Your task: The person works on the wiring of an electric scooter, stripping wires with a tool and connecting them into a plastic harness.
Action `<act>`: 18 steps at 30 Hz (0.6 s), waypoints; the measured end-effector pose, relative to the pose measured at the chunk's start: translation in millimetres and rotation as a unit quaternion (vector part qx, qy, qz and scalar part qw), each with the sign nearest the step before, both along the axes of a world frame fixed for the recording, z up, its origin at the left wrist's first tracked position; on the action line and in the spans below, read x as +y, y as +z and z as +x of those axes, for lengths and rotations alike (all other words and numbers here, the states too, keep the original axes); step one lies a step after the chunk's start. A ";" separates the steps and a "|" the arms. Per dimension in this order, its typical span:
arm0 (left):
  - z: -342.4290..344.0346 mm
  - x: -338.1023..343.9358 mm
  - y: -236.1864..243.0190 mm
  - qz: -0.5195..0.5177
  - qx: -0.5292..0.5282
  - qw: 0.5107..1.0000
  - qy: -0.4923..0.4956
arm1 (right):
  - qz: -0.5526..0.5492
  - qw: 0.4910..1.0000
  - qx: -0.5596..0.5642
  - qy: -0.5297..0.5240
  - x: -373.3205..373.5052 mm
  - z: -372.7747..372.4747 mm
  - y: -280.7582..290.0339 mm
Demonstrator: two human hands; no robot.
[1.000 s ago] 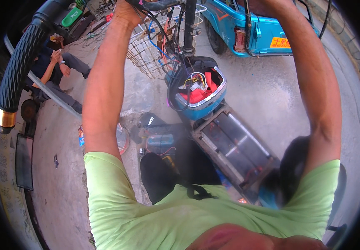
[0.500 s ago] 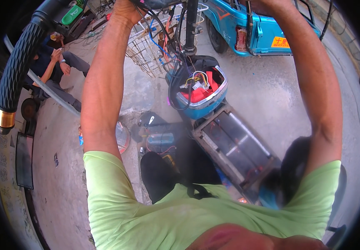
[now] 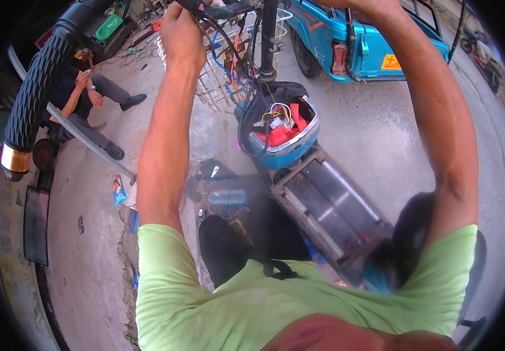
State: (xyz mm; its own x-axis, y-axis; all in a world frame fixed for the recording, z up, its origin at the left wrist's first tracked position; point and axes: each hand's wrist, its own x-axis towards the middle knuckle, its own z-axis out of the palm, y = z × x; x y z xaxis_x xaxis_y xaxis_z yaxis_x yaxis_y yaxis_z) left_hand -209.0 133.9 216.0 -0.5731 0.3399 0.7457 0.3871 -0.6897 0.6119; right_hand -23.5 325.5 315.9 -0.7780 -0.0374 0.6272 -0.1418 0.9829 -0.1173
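Note:
My left hand (image 3: 183,36) is raised at the top edge, beside the black handlebar (image 3: 224,10) and its hanging wires (image 3: 232,61). Its fingers are drawn together, and what they hold is hidden. Only a sliver of my right hand (image 3: 352,3) shows at the top; its fingers are out of the picture. Below the handlebar, a black steering column (image 3: 268,47) runs down to an opened blue housing (image 3: 287,157). Inside the housing lie red material (image 3: 280,136) and white connectors (image 3: 276,123) with coloured wires. A black textured handlebar grip (image 3: 30,93) with a gold end stands at the left.
A metal frame (image 3: 305,225) holding dark blocks lies below the housing, near my legs. Behind the wires is a wire basket (image 3: 208,93). A blue cargo vehicle (image 3: 375,50) stands at the back right. At left, a person (image 3: 68,96) sits near a grey pole (image 3: 80,134).
My left hand and forearm have moved right and slightly down, bringing more of the hand into view. The view has shifted slightly. My right hand has slipped further past the top edge.

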 end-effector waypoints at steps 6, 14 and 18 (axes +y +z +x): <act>50.3 -20.6 -41.1 0.029 -0.033 0.982 0.185 | -0.030 0.999 -0.017 -0.005 3.3 -6.1 -0.6; 63.0 -5.1 -46.5 -0.028 0.058 0.945 0.320 | -0.006 1.000 0.003 0.002 -0.9 -13.0 -2.9; 65.4 6.4 -34.7 -0.145 0.064 0.892 0.423 | -0.013 1.000 -0.006 -0.012 7.4 -7.8 -1.4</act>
State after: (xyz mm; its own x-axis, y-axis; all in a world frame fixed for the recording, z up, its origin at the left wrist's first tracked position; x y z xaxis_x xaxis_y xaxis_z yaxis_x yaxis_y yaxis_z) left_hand -143.7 140.3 181.2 -0.6321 0.0157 0.7748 0.7740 0.0630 0.6301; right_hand -31.3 332.8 314.5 -0.7860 -0.0022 0.6182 -0.1158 0.9828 -0.1437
